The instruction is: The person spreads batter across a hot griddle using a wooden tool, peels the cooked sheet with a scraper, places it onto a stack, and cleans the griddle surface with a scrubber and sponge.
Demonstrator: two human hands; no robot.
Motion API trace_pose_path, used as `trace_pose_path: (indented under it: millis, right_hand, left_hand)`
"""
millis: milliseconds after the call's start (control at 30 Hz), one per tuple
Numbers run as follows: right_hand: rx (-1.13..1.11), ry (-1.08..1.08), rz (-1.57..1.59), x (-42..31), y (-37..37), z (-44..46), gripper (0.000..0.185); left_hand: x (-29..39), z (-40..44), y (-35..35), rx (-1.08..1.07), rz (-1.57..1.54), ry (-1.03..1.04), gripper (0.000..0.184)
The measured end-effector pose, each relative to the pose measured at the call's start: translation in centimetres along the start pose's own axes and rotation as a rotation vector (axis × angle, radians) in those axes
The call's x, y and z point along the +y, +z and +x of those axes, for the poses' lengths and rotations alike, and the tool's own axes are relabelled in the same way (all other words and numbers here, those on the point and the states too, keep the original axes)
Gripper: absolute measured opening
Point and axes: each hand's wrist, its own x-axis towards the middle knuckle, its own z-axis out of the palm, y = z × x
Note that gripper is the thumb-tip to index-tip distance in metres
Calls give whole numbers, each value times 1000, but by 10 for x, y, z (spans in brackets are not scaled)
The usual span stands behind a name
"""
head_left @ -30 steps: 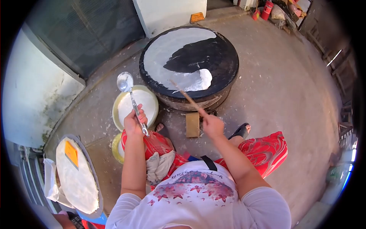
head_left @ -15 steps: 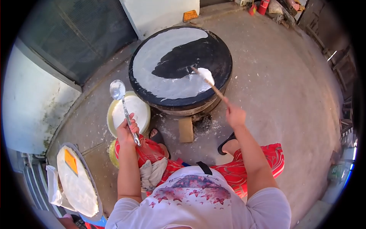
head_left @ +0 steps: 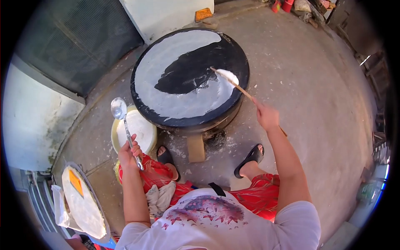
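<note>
The wooden stick [head_left: 237, 86] is gripped in the closed right hand [head_left: 267, 116], its far part lying across the white batter [head_left: 179, 98] on the round black griddle [head_left: 185, 77]. The ladle [head_left: 119, 109] is held — bowl up — in the closed left hand [head_left: 130, 155], near the batter bucket [head_left: 140, 131].

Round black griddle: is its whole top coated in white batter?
No, the griddle shows a bare dark patch in its middle, with white batter to the left of it and below it in the picture.
</note>
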Motion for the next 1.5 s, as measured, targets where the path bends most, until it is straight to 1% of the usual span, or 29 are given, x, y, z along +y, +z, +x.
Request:
trace_pose_path:
  millis: [67,100,167,200,267,300,367,433,467,533,567,633,667,700,767,800,867,900,967,1000,1067,1133,1167,1233,1300,1367,1400,1467,1500]
  right_hand:
    - [-39,108,-15,-7,8,28,51]
    - [-37,105,-15,-15,8,30,51]
    - [-259,270,346,-30,4,21,49]
    - [-261,265,348,-23,3,10,49]
    - [-182,-220,205,13,-1,-6,40]
    - [-184,-224,203,31,0,4,40]
    - [-217,9,-4,60,8,34,40]
    - [-143,-20,-125,47,11,77,45]
    - [-141,-21,-122,34,16,90,45]
    - [-97,155,106,15,26,110,41]
    - [-94,153,107,17,23,106,41]
    - [-234,-123,281,25,12,84,37]
    - [-230,-130,282,45,16,84,37]
    - [-202,-96,255,74,21,81,36]
    - [-135,-57,146,89,29,91,36]
    - [-90,-55,63,87,32,115,37]
    - [-163,-10,-67,61,38,156,43]
    - [-162,-10,-64,48,44,167,43]
    - [-88,104,172,30,55,182,45]
    - [-87,101,168,33,51,177,45]
    - [-210,-96,303,48,38,151,46]
    - [-97,-184,272,105,47,134,50]
    - [-97,-186,272,109,47,140,50]
    - [-166,62,-45,116,44,160,53]
    - [-187,27,-24,88,61,200,47]
    - [-191,139,8,32,72,235,40]
    - [-188,136,9,15,73,244,40]
    - [-250,177,93,-5,72,251,35]
    - [-248,177,88,2,76,245,35]
  left_hand:
    - [-1,2,-1,6,-6,1,28]
    - [-2,4,0,18,-15,4,28]
    - [-3,6,2,39,-28,3,28]
    - [-3,6,2,48,-31,4,28]
    - [-3,7,0,45,-36,4,29]
    - [-5,8,2,46,-41,5,29]
    - [-8,6,6,52,-10,29,30]
    - [-10,8,10,64,-8,24,31]
    - [-10,10,12,77,-32,13,31]
    - [-11,13,14,89,-56,3,31]
    - [-11,15,14,97,-58,-2,31]
    - [-10,17,15,106,-66,-4,30]
    - [-11,16,17,99,-68,0,30]
    - [-12,17,18,97,-67,3,30]
    - [-12,19,15,96,-49,14,31]
    - [-12,20,16,82,-48,9,31]
    - [-12,22,19,67,-46,8,32]
    - [-11,23,19,81,-73,-8,32]
    - [-11,27,21,92,-103,-26,33]
    - [-11,27,20,89,-109,-28,33]
    - [-9,28,18,82,-123,-24,33]
    - [-9,26,21,75,-103,-10,33]
    - [-9,26,21,75,-105,-8,33]
    - [-10,27,23,89,-38,16,33]
    - [-11,28,28,92,-59,6,33]
    - [-12,28,32,97,-84,0,33]
    - [-12,28,34,106,-101,-10,33]
    - [-10,28,32,114,-116,-25,33]
    - [-9,28,27,94,-115,-34,33]
